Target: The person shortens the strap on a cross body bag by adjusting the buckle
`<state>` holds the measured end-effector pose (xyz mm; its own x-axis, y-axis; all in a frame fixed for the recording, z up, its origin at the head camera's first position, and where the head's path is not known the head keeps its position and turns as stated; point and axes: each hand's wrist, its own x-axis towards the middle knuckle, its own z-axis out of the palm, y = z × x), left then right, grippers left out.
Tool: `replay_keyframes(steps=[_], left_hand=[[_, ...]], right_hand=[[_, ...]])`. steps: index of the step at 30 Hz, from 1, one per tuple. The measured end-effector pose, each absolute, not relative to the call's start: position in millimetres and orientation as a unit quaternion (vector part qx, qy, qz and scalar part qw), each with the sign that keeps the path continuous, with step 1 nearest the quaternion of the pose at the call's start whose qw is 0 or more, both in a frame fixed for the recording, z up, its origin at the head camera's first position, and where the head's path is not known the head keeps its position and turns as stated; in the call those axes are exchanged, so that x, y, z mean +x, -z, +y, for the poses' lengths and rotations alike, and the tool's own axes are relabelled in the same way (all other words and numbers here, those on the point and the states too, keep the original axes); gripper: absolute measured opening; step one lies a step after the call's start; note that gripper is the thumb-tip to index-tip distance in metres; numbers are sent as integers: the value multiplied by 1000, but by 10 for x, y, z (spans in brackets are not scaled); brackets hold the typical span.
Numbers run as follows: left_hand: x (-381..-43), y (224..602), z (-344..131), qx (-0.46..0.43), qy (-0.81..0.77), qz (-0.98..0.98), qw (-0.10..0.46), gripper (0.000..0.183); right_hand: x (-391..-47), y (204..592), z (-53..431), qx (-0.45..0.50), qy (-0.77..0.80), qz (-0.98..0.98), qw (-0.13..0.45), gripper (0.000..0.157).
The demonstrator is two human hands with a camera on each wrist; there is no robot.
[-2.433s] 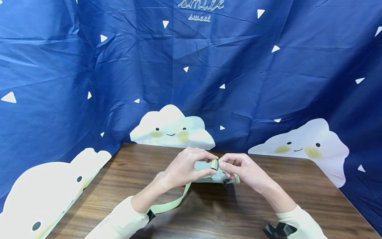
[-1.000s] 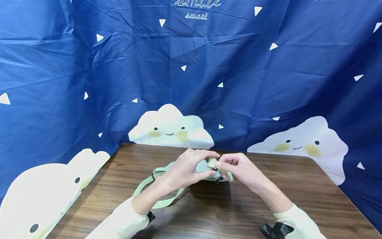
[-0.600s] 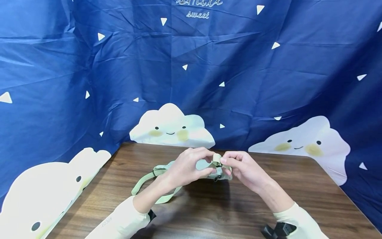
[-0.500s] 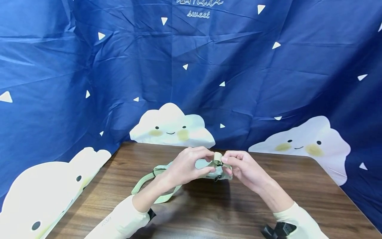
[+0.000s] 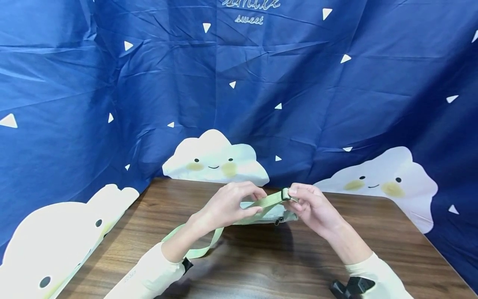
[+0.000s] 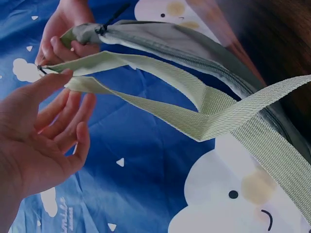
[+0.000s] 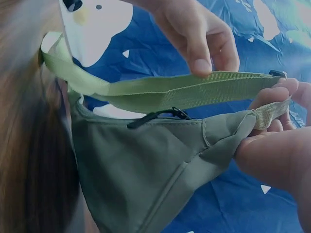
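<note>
A grey-green sling bag (image 7: 136,170) with a zipper hangs below both hands, its corner drawn up toward the right hand. Its pale green webbing strap (image 5: 269,201) stretches between the hands, doubled in the right wrist view. The left hand (image 5: 231,205) pinches this strap, thumb on the near side and fingers behind. At the strap's right end sits a black slider buckle (image 5: 286,194). The right hand (image 5: 315,207) pinches the webbing right beside the buckle, its other fingers curled near the bag's corner. A black zipper pull (image 7: 160,116) lies along the bag's top edge.
A slack loop of strap (image 5: 198,252) lies on the brown wooden table (image 5: 239,274) under the left forearm. Behind the table hangs a blue curtain (image 5: 291,83) with white clouds. Each wrist wears a black device, such as the right one (image 5: 352,286).
The small loop of webbing at the buckle has been drawn out, and the strap now runs straight between the hands. The right hand moved right and slightly up, the left hand slightly left.
</note>
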<state>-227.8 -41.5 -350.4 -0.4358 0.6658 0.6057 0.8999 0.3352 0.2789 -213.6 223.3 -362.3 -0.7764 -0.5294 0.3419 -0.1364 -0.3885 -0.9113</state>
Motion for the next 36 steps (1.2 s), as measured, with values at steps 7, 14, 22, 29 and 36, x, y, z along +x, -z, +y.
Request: replay_keyframes(steps=[7,14,22,29,36], left_hand=[[-2267,3544,-351,-522,355,-748,205,44],[-2235,3528,-297,-550,351,-715,251,31],[-2232,3490,-355,-524,344,-726,283,28],[-2244,3499,-374,-528,340,-731,265,29],[-2236,3506,-357,-531,339,-738,242,31]], right_hand=[[-2110,3667,2160,-314,696,638,98,20],[-2097,3690,2135,-342,646,676,98,18],[-2144,3690,2217,-327,648,678,120,25],[-2161,3704,2227,-317,626,708,82,14],[-2129,3701,2170,-307,614,725,59,12]])
